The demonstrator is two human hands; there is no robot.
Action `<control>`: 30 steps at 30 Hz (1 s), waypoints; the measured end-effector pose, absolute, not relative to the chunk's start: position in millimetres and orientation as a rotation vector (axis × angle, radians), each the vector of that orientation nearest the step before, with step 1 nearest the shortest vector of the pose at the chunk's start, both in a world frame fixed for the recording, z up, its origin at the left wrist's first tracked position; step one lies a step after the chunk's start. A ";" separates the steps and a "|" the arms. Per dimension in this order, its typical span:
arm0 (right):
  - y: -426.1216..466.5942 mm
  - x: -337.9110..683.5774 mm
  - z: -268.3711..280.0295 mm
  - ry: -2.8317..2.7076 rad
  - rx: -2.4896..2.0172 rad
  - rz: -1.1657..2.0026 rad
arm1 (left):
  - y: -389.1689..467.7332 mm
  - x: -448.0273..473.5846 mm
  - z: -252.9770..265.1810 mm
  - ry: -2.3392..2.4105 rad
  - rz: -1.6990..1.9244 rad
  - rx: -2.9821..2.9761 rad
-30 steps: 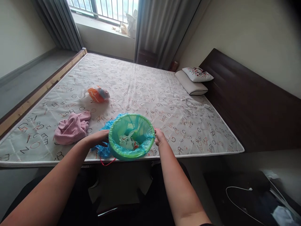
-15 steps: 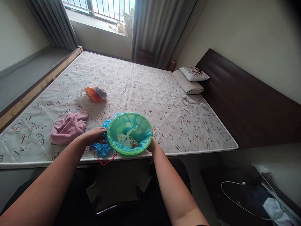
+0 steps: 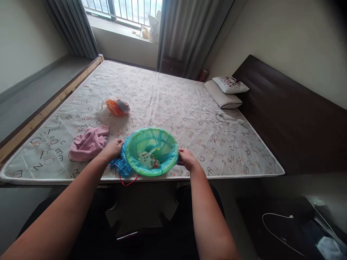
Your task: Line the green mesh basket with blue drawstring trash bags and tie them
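A round green trash bin [image 3: 157,174] stands at the mattress's near edge, lined with a thin blue trash bag [image 3: 123,168]. Crumpled white scraps [image 3: 148,159] lie inside it. Part of the bag bunches outside the bin on the left, and a red drawstring [image 3: 130,182] hangs over the edge. My left hand [image 3: 115,148], fingers closed, pinches the bag on the left of the rim. On the opposite side, my right hand [image 3: 187,159] has its fingers closed on the bag beside the rim.
A pink towel [image 3: 89,142] lies crumpled left of my left hand. Farther back on the mattress [image 3: 168,94] is an orange and clear plastic bag [image 3: 118,107]. Pillows [image 3: 230,85] rest by the dark headboard [image 3: 284,108]. A cable [image 3: 271,231] lies on the dark surface at lower right.
My left hand has closed on the bag. My right hand has come up from low beside the bin to the bag at its right rim. The view has shifted slightly.
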State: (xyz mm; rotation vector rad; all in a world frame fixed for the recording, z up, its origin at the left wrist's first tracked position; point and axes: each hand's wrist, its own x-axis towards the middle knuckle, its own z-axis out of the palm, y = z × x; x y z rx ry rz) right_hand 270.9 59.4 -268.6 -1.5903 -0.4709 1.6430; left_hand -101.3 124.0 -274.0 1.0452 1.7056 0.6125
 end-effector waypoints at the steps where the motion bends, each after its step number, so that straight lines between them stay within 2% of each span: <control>1: 63.5 273.6 -262.3 -0.490 -1.602 1.621 | 121.6 -101.7 -274.5 1.702 0.581 1.026; 4: 75.8 276.1 -244.3 -0.504 -1.546 1.542 | 116.4 -99.2 -270.5 1.637 0.636 0.903; 9: 82.8 265.0 -225.3 -0.378 -1.116 1.506 | 120.3 -88.0 -256.9 1.526 0.965 0.794; 15: 75.4 246.5 -217.4 -0.463 -0.935 1.540 | 109.4 -68.3 -245.8 2.071 0.844 1.631; 20: 64.4 210.6 -220.1 -0.654 -1.013 1.578 | 100.1 -49.1 -240.1 2.053 0.861 1.815; 23: 56.7 183.4 -231.2 -0.915 -1.163 1.401 | 99.5 -40.1 -245.1 1.924 0.843 1.886; 26: 52.2 163.4 -240.7 -1.017 -1.144 1.351 | 100.4 -31.6 -252.0 1.749 0.898 1.742; 30: 54.8 158.4 -237.1 -0.831 -1.055 1.576 | 107.3 -25.2 -251.6 1.393 1.160 1.022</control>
